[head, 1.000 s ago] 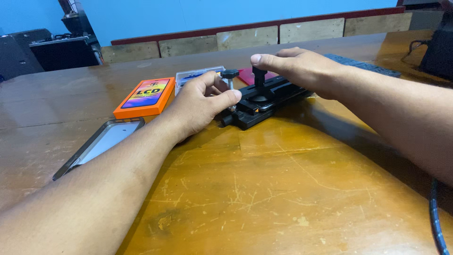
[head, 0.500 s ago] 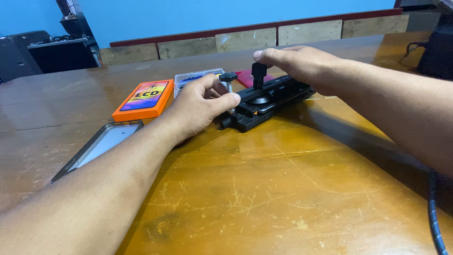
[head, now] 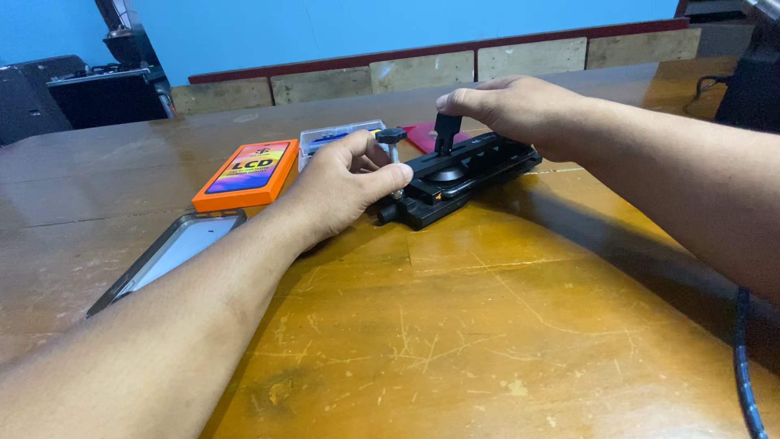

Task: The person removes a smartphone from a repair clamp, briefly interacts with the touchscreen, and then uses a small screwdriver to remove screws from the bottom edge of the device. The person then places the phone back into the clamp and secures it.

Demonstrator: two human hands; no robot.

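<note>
You are in a small phone-repair workshop. A worn, scratched wooden counter (head: 455, 341) carries a black clamping jig (head: 467, 175), a bare phone screen panel (head: 166, 258), an orange replacement-display box (head: 246, 172) and a clear parts case (head: 329, 140). Dark bench equipment (head: 77, 93) stands by the blue wall (head: 366, 28), and a cable (head: 743, 366) trails at your right.

The wooden table (head: 504, 325) carries a glossy amber varnish, scratched and worn pale in patches. The black fixture (head: 467, 175) looks like matt plastic or painted metal, its screw knob (head: 392, 136) dark over a shiny metal stem. The orange box (head: 246, 172) has a smooth, printed, slightly glossy face. The phone case (head: 166, 256) shows a glossy translucent panel in a dark rubbery rim. The cable (head: 743, 370) at the right has a ribbed blue-black sheath
</note>
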